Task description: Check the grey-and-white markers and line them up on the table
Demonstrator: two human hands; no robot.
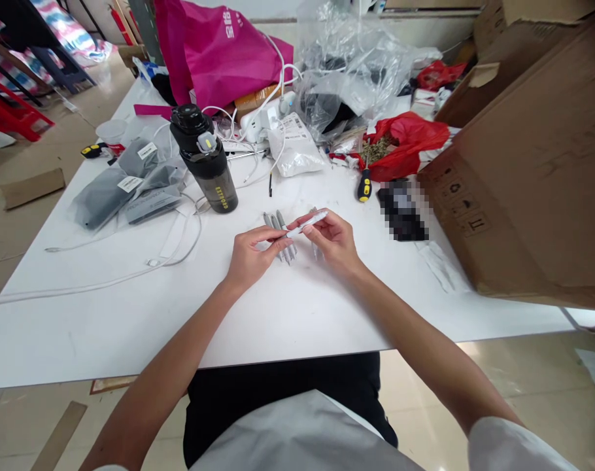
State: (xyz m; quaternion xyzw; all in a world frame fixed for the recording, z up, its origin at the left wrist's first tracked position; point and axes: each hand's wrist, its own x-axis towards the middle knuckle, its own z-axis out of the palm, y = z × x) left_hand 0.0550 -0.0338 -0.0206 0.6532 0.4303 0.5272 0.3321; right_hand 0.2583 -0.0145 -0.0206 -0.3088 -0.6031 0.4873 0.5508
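Note:
Between my two hands, a little above the white table (297, 314), is a pale pen (307, 223), tilted up to the right. The fingers of my left hand (252, 254) pinch its lower left end. My right hand (335, 241) grips it nearer the upper right end, thumb in front. Several grey pens (280, 226) lie side by side on the table just behind my left fingertips, partly covered by them. Under my right hand, another pen (316, 251) shows only in part.
A black bottle (206, 163) stands behind left, near bagged dark items (121, 183) and white cables (180, 243). Behind are a white packet (297, 147), a magenta bag (219, 52) and a red bag (408, 144). A screwdriver (365, 186) and large cardboard box (533, 176) are right.

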